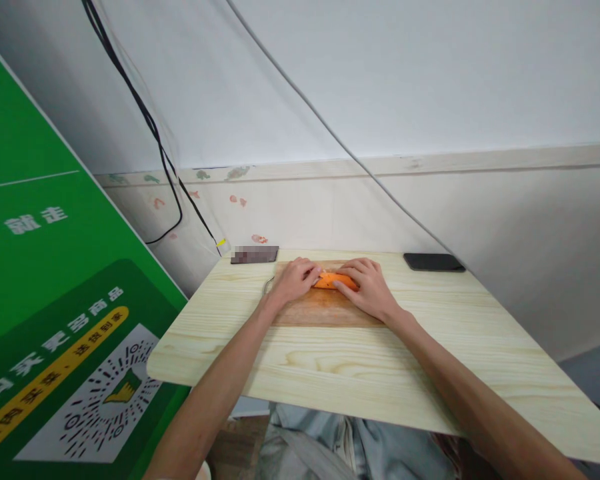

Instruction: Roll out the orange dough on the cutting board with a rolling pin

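Note:
An orange, elongated thing with a few small dark spots, which looks like a carrot (326, 282), lies across the wooden cutting board (325, 313). At its left end my left hand (296, 277) is closed, thumb and fingertips pressed on it. Something small and whitish shows by those fingertips, too small to name. My right hand (369, 283) grips the right end, with the thumb along the near side and the fingers over the far side. Both palms face down, close above the board, and hide the ends of the carrot.
The board rests on a pale wood-grain table (330, 373) against the wall. At the back lie a dark flat object (255, 255) on the left and a black phone (433, 262) on the right. A green printed panel (55, 267) stands at the left; a cable (305, 100) crosses the wall.

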A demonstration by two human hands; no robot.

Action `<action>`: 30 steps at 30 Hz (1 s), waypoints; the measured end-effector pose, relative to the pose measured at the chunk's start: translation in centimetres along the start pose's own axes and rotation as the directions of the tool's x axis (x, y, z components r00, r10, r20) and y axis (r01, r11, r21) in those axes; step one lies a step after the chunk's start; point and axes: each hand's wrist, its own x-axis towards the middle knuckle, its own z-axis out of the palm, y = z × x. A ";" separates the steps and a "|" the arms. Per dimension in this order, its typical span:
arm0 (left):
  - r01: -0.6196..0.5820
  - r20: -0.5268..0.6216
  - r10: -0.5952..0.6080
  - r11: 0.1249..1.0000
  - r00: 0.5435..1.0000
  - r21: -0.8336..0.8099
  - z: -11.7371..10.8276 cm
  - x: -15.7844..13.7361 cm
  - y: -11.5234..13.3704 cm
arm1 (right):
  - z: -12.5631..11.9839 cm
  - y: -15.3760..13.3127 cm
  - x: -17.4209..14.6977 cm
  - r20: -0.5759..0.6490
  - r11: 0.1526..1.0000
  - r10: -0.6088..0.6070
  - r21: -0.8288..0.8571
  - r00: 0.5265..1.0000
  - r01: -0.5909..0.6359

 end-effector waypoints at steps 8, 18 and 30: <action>-0.005 -0.004 0.005 1.000 1.000 -0.017 0.1 0.0 -0.1 | 1.0 -0.4 -0.1 -0.021 0.998 -0.014 0.062 1.000 0.015; -0.008 0.010 0.008 1.000 1.000 -0.009 -0.1 0.0 0.0 | 1.1 -0.5 -0.1 0.051 0.988 0.011 0.155 0.999 -0.019; -0.012 0.013 0.012 1.000 1.000 -0.003 0.0 0.0 -0.1 | 1.4 -0.7 0.0 0.039 0.975 0.016 0.221 0.999 -0.024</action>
